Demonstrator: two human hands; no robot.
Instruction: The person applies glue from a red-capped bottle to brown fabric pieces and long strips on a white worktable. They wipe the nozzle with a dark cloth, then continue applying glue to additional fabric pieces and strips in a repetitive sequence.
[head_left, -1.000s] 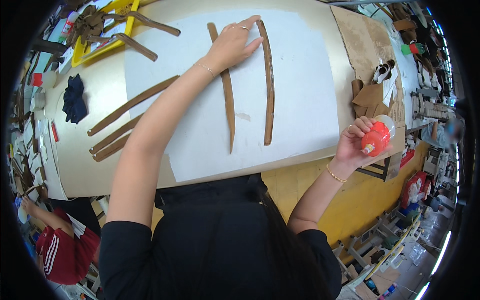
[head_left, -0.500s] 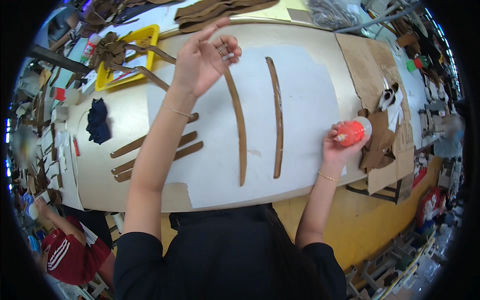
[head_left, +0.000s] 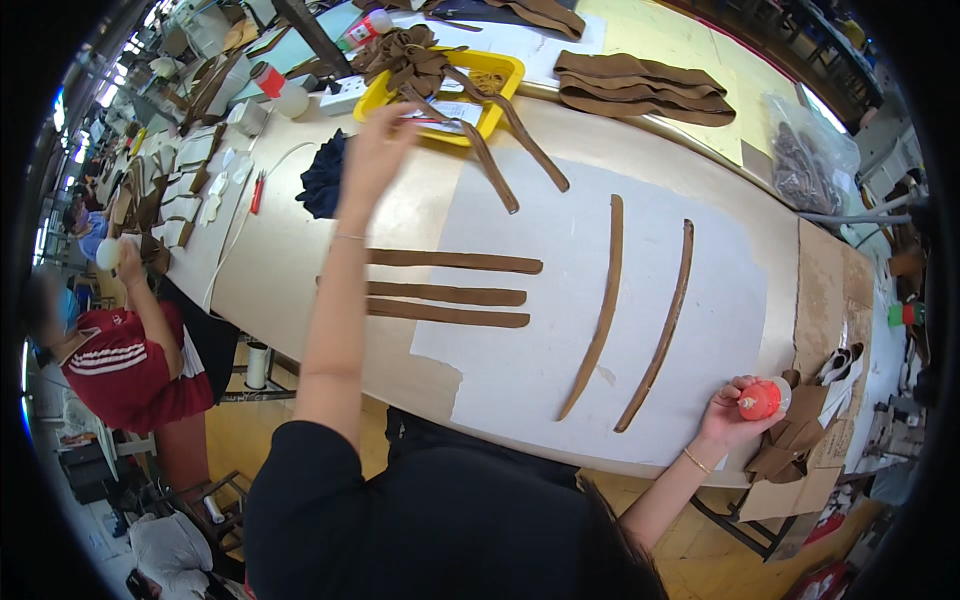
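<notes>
My right hand (head_left: 730, 415) is wrapped round a squeeze bottle (head_left: 762, 402) with a red top and a pale nozzle, above the table's right front edge. My left hand (head_left: 378, 160) is up over the near left edge of a yellow tray (head_left: 512, 85); its fingers are smeared by motion. That tray holds a bunch of brown strips (head_left: 415, 60), two of which trail onto a light grey sheet (head_left: 510, 380). Two long strips lie apart on the sheet, a matte one (head_left: 605, 310) and a glossier one (head_left: 660, 345). Three shorter strips (head_left: 450, 293) lie side by side, partly behind my left forearm.
A dark blue cloth (head_left: 325, 178) lies left of the tray, and a red-handled tool (head_left: 257, 192) is farther left. Folded brown material (head_left: 640, 88) is at the back. Cardboard (head_left: 825, 270) with scraps lies right. A person in a red shirt (head_left: 125, 350) sits at left.
My left hand has moved left, from above the sheet to the yellow tray. The view has turned and shifted left. The bottle stays in my right hand.
</notes>
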